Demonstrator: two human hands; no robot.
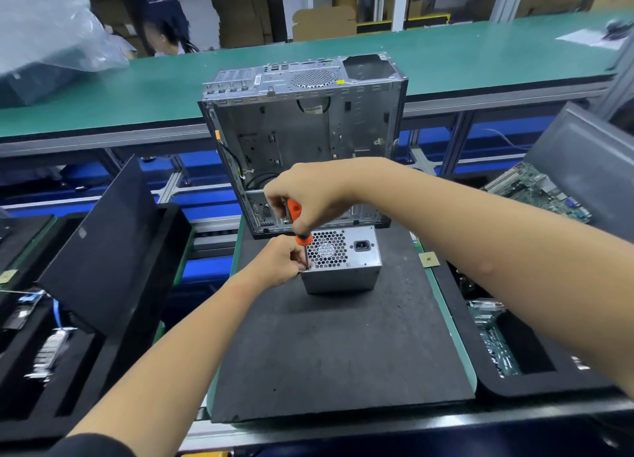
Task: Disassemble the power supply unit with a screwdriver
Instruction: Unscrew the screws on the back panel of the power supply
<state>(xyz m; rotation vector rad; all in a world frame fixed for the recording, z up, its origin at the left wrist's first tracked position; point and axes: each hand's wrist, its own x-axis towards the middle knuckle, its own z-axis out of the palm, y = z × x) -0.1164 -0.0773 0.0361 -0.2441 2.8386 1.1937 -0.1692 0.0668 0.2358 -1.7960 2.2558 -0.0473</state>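
- The left hand point(279, 262) pinches the screwdriver shaft at the power supply unit's point(343, 262) left front corner; a slip could jab its fingers.
- The right hand point(305, 190) grips the orange screwdriver point(297, 221) above that corner; a tilted tip may strip the screw.
- The unit sits unclamped on the black mat point(343, 346), just before the empty computer case point(305, 140); torque may twist it.

Bright, even overhead light across the scene, only soft shadows under the power supply unit point(343, 262) on the matte black mat point(343, 346). Centre is fairly sharp. The plastic bag point(51, 34) at upper left smears with blur. Wide-angle bending curves the green conveyor point(480, 58) and stretches the frame edges.
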